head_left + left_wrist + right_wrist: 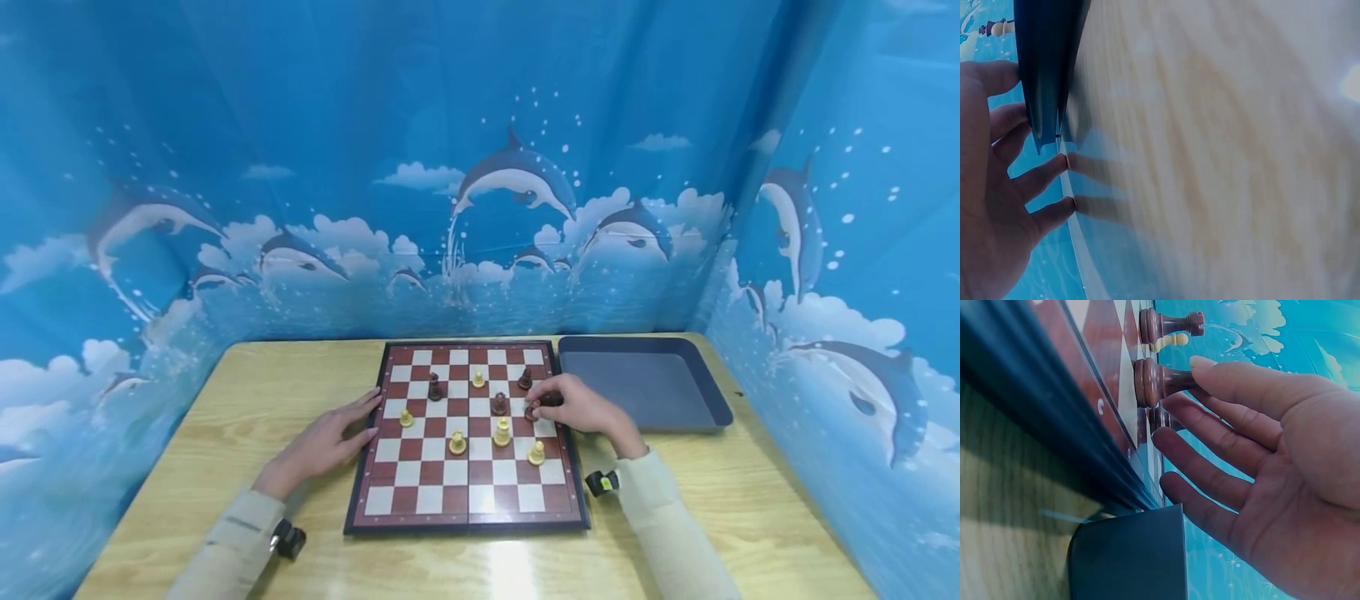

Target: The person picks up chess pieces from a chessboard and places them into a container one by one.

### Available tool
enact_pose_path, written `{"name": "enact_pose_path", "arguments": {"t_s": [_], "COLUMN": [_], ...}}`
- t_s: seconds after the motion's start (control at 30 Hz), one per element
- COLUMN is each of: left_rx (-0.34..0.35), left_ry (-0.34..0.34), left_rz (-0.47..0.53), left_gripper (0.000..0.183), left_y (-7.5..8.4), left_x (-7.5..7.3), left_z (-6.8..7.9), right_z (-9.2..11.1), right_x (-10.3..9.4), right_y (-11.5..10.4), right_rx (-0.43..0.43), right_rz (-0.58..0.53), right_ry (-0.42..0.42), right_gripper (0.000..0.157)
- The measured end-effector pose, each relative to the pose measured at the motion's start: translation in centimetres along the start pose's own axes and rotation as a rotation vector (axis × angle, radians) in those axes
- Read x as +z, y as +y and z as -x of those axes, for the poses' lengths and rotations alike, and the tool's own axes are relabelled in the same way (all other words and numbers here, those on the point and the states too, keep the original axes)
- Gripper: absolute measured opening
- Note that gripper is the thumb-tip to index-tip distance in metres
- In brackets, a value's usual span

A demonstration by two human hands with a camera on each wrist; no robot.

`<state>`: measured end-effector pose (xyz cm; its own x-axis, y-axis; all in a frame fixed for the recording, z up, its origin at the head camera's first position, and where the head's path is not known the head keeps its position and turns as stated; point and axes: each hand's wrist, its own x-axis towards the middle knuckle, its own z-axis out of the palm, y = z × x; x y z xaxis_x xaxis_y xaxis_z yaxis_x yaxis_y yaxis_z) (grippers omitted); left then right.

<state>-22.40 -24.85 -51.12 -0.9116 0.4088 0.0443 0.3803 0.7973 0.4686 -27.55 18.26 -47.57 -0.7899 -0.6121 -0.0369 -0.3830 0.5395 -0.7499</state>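
Pale sleeves [667, 521] lay nearest, loosely spread left hand [322, 443] touched the left edge of the chessboard [430, 500], right hand [581, 406], outer fingers loose, pinched a glossy reddish-brown chess piece [1149, 383], round-based, upright near the chessboard's right edge

The nearest rows of the chessboard [482, 498] are free to cross, but chess pieces [502, 433] obstruct the way beyond.

With our right hand [1279, 478] we pinch the top of a dark chess piece [1150, 382], its base on the chessboard [1100, 350]. A dark rook [1160, 326] stands left; beyond are a pale pawn [1175, 341] and another dark piece [1159, 419], partly hidden. A dark tray [1135, 556] shows right, above the wooden counter [1010, 506].
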Motion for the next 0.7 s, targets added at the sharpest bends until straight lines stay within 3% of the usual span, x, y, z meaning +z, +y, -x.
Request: {"name": "enact_pose_path", "arguments": {"t_s": [0.3, 0.7], "left_rx": [0.000, 0.023], "left_ry": [-0.009, 0.001], "left_rz": [-0.007, -0.016], "left_gripper": [0.062, 0.061], "left_y": [0.0, -0.3], "left_x": [0.1, 0.1], "left_z": [-0.1, 0.1], "right_z": [0.3, 1.1], "right_x": [-0.2, -1.6], "right_y": [-0.5, -1.5], "right_rx": [-0.014, -0.014], "right_rz": [0.010, -0.007], "right_ry": [0.009, 0.108], "right_gripper": [0.019, 0.028]}}
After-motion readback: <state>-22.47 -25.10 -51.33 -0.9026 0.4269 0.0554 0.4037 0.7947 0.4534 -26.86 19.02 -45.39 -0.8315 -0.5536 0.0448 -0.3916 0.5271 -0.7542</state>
